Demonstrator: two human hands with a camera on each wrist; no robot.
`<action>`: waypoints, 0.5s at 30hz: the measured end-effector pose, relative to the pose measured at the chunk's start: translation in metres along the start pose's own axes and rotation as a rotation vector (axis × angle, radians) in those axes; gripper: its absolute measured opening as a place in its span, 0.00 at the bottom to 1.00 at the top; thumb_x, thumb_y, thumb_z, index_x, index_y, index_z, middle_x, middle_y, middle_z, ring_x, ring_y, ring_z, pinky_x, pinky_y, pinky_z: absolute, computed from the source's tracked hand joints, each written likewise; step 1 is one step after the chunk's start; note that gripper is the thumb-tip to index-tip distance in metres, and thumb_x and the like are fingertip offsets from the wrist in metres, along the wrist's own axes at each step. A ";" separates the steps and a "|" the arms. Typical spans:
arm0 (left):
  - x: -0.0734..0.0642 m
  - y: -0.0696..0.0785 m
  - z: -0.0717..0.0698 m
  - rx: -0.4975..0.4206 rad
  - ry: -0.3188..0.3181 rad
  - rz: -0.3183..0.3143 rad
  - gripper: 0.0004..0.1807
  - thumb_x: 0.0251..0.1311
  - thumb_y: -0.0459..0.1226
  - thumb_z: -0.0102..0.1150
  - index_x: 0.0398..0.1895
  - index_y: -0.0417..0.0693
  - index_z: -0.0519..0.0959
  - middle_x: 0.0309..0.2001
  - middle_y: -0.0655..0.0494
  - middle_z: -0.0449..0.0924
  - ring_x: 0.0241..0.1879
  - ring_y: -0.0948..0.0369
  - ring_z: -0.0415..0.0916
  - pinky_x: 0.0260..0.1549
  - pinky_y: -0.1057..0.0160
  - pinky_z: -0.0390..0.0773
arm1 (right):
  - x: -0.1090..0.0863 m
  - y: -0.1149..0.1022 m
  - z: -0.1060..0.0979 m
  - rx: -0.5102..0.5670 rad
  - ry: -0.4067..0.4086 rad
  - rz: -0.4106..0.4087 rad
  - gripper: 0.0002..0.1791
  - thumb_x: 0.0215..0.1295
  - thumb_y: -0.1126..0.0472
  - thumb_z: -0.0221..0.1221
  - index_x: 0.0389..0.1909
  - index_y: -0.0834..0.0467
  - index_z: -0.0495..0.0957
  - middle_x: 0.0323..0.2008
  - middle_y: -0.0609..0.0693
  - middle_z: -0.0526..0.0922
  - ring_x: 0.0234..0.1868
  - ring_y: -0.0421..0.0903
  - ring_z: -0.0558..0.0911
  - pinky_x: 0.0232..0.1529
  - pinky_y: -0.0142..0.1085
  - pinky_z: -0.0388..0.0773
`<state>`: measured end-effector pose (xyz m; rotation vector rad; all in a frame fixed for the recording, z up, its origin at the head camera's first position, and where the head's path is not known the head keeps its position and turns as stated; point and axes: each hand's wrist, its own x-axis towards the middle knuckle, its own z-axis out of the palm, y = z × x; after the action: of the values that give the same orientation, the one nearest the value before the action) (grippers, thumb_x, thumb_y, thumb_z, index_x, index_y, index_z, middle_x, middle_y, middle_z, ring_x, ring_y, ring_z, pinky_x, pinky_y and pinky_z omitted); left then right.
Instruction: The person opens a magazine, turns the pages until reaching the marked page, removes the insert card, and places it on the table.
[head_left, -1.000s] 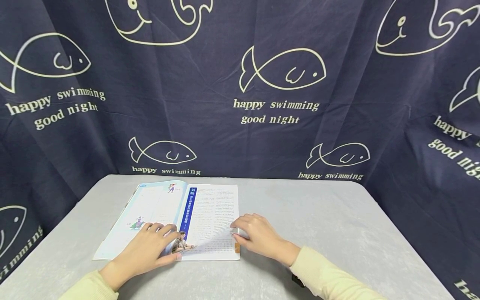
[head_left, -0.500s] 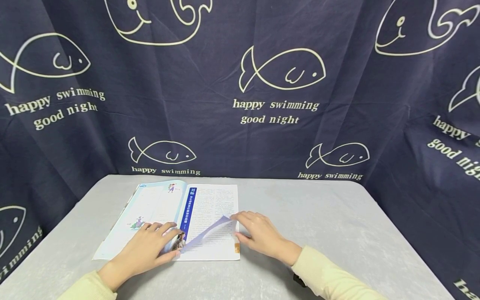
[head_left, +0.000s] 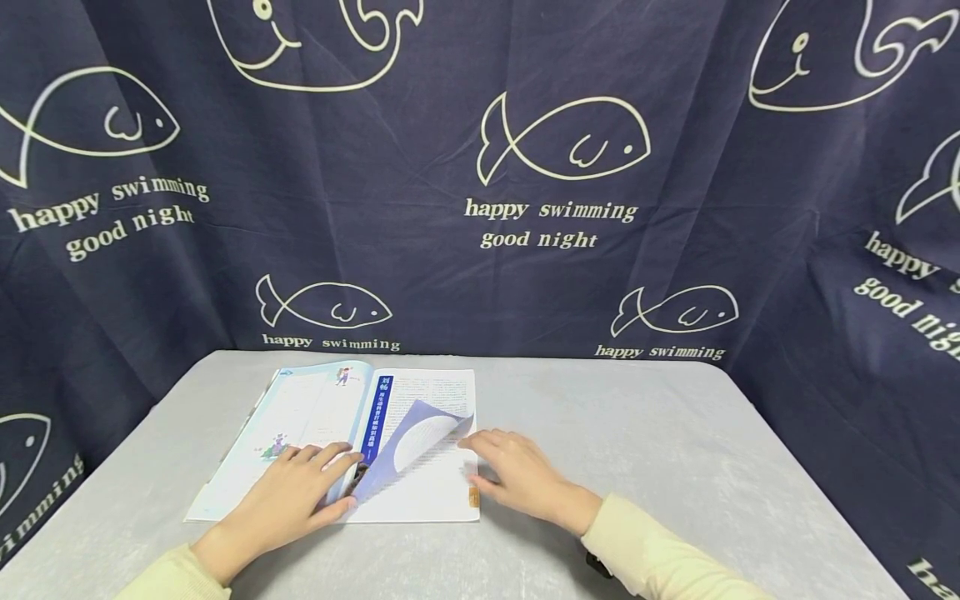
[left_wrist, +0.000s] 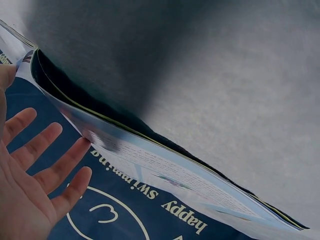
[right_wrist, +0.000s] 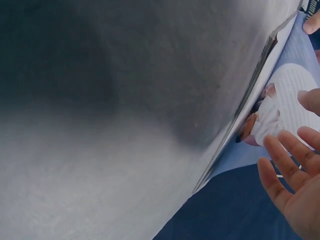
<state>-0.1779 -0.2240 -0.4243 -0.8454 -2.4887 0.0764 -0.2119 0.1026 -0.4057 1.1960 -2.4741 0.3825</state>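
An open magazine (head_left: 315, 408) lies on the table, left of its middle. My left hand (head_left: 288, 496) rests over the lower left page by the spine, its fingers spread; the left wrist view shows fingertips at the page surface. A right-hand page (head_left: 384, 467) is lifted at its lower corner and curls toward the spine, baring a violet-blue back with a white circle. The left thumb is at the foot of this fold. Beside the magazine's right edge, my right hand (head_left: 521, 475) has its fingers extended close to the curled page; the right wrist view shows them spread.
The grey table (head_left: 622, 433) extends right of the magazine and in front of it. A dark blue curtain (head_left: 450, 292) with fish drawings hangs behind and along both sides. Something small and black (head_left: 597, 564) shows under the right sleeve.
The page's lower right corner has come up and folded over toward the upper left, showing more of its violet-blue back. The right fingers have come off the corner; the left hand stays nearly still.
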 end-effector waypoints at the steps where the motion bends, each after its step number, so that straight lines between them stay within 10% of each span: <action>1: 0.000 0.000 0.000 0.002 0.003 0.000 0.26 0.50 0.57 0.56 0.50 0.56 0.75 0.48 0.57 0.76 0.39 0.55 0.77 0.36 0.53 0.72 | -0.001 0.000 0.001 -0.008 -0.015 0.000 0.20 0.53 0.54 0.62 0.48 0.54 0.74 0.44 0.47 0.81 0.45 0.43 0.80 0.46 0.39 0.76; 15: 0.001 -0.001 0.000 -0.045 0.044 -0.025 0.39 0.47 0.55 0.57 0.63 0.47 0.65 0.58 0.50 0.70 0.52 0.52 0.70 0.42 0.50 0.71 | -0.003 -0.004 0.004 -0.028 -0.197 -0.007 0.22 0.55 0.48 0.59 0.50 0.52 0.74 0.47 0.45 0.79 0.48 0.42 0.77 0.49 0.37 0.73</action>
<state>-0.1793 -0.2244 -0.4233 -0.8259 -2.4670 -0.0070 -0.2083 0.1004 -0.4103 1.2856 -2.6303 0.2370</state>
